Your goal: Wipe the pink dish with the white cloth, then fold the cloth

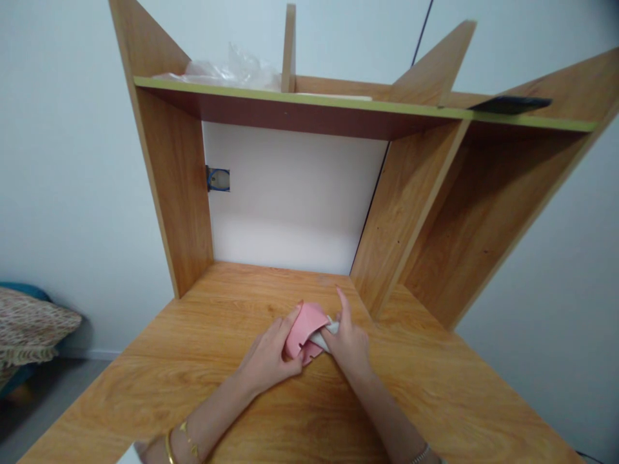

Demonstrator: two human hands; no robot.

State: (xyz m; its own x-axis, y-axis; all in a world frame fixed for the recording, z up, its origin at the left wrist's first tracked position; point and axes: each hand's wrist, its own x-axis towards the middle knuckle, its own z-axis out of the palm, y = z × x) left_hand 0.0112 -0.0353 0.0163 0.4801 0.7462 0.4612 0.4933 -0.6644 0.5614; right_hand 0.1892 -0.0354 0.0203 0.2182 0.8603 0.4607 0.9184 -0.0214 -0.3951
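Just above the wooden desktop, my left hand (271, 354) is wrapped round a hollow pink piece (308, 322) with small notches cut in its rim. The opening of this piece faces right and towards me. My right hand (351, 345) pinches a whitish cloth or wipe (322, 338), part of which reaches into the pink piece's opening. Its index finger points up and away, while the thumb presses on the cloth. The cloth's far end is hidden inside the pink piece.
A wooden desk (203, 380) carries a hutch with a shelf (329, 116) across it. On the shelf lie a crumpled clear plastic bag (242, 67) and a flat dark item (512, 104). A wall socket (219, 180) shows at the back left. Patterned fabric (33, 325) hangs at far left.
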